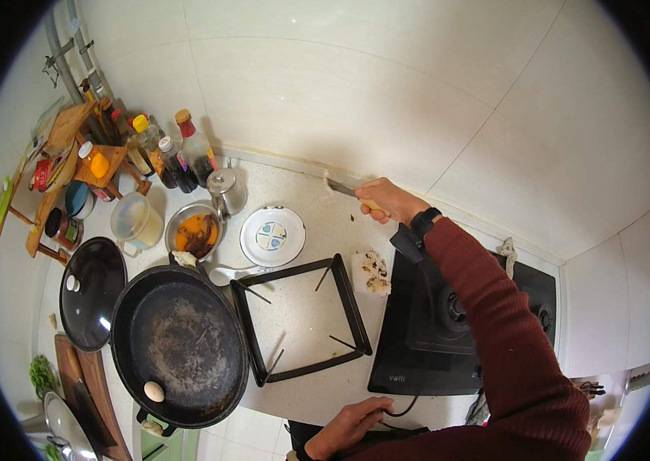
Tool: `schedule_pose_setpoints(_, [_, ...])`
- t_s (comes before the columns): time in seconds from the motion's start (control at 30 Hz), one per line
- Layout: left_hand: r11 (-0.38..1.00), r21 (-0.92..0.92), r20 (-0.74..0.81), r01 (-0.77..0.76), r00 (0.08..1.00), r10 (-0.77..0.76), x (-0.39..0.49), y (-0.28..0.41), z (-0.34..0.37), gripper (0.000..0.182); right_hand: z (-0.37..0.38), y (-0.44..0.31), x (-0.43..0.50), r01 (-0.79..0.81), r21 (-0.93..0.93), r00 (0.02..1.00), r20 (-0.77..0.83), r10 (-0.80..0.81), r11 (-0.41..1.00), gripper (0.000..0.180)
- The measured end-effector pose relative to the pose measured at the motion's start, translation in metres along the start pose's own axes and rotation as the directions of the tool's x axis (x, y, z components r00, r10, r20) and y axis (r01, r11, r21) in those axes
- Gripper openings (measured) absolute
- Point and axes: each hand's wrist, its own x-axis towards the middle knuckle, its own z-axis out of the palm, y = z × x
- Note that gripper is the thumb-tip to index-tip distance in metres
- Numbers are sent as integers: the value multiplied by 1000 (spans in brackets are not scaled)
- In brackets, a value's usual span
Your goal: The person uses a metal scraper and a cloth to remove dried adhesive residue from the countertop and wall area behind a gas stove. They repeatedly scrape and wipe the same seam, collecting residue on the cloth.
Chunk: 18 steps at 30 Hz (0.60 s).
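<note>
My right hand (385, 200) grips the pale handle of a flat-bladed scraper (343, 188). Its blade tip is beside whitish residue on the white countertop (325, 216), close to the tiled wall. My left hand (352, 423) is low at the counter's front edge, its fingers closed around a thin black cable (408, 408). Between the hands lies a soiled white cloth or paper (371, 272) with brown residue, left of the black gas hob (397, 351). A black device (407, 244) hangs below my right wrist, over the hob's corner.
A square black pan-support frame (355, 311) stands beside a large black pan (186, 340) holding an egg (154, 392). Behind are a white plate (272, 237), spoon (222, 276), metal bowl (170, 233) and metal pot (228, 190). A knife (91, 412) lies on a wooden board (65, 351).
</note>
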Motion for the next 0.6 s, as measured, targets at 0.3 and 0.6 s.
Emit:
schedule_pose_setpoints(0.3, [999,5,-10,41,999,-41,10,7,-2,35,1,-9,3,66,80,997,39,-69,995,35])
schedule_pose_setpoints(0.6, [975,197,-177,-106,974,141,16,71,-46,37,-9,-20,-38,54,20,998,13,-55,998,39])
